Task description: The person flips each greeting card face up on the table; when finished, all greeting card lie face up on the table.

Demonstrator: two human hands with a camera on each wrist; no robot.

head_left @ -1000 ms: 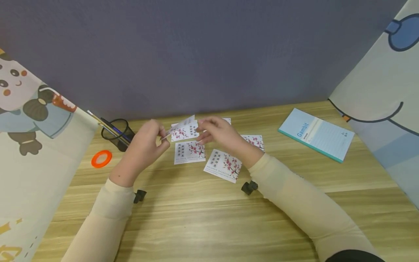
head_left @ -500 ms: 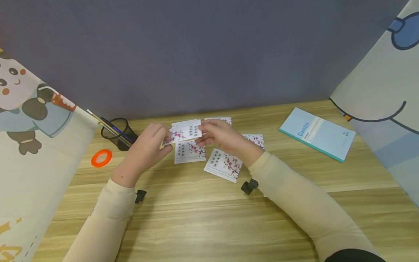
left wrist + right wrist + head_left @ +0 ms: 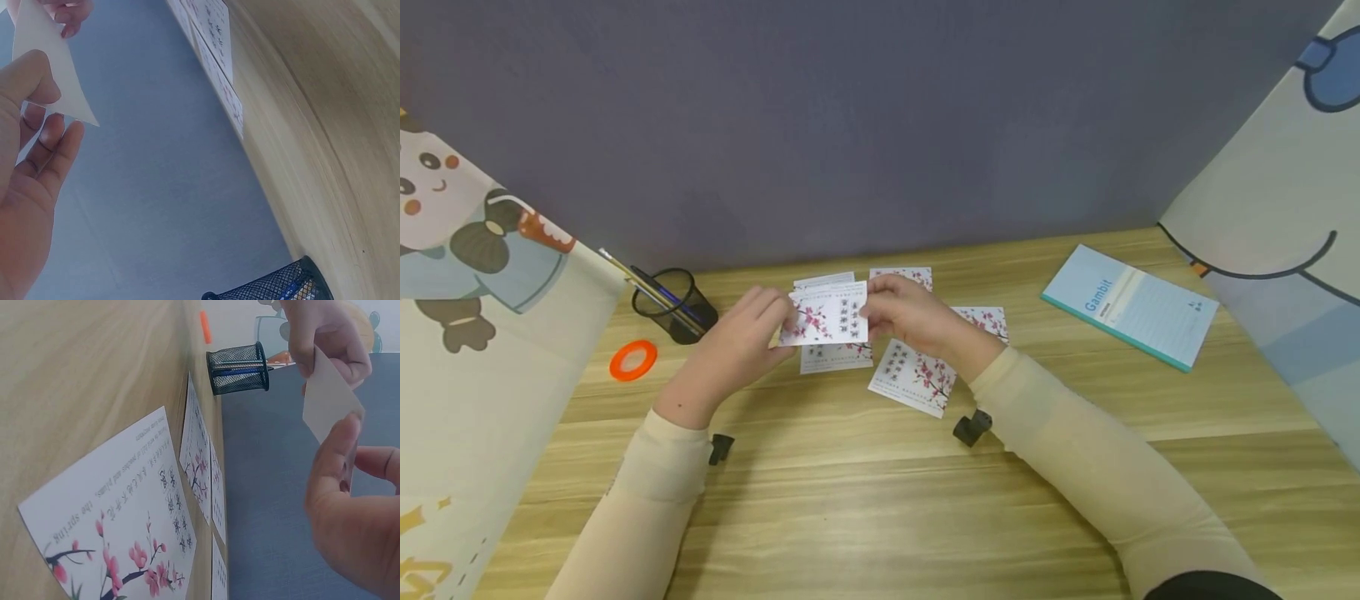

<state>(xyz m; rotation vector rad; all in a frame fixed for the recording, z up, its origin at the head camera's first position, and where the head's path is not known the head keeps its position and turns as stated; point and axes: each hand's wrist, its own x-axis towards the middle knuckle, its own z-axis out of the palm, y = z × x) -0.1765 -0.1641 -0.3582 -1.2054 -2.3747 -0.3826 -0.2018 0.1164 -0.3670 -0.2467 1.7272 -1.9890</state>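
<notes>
Raised over the table is a white card [image 3: 823, 315] printed with pink blossoms and dark characters; in the head view it looks upside down. My left hand [image 3: 730, 348] pinches its left end between thumb and fingers. At its right end my right hand [image 3: 917, 315] pinches it, the thumb on its pale back [image 3: 328, 394] in the right wrist view. Below it lies a matching card [image 3: 835, 360], partly covered. A tilted card [image 3: 913, 379] lies nearer me. Others lie behind: one card [image 3: 898, 273] past my right hand, one card [image 3: 985, 321] beside that wrist.
On the left stand a black mesh pen cup [image 3: 688, 321] with pencils and pens, and an orange ring [image 3: 633, 360]. A light blue notebook [image 3: 1131, 307] lies at the right. A grey partition [image 3: 880, 125] closes off the table's back edge.
The card in my left hand has swung from steeply tilted to facing up and moved slightly right. My right hand, earlier apart from it, now grips its right end.
</notes>
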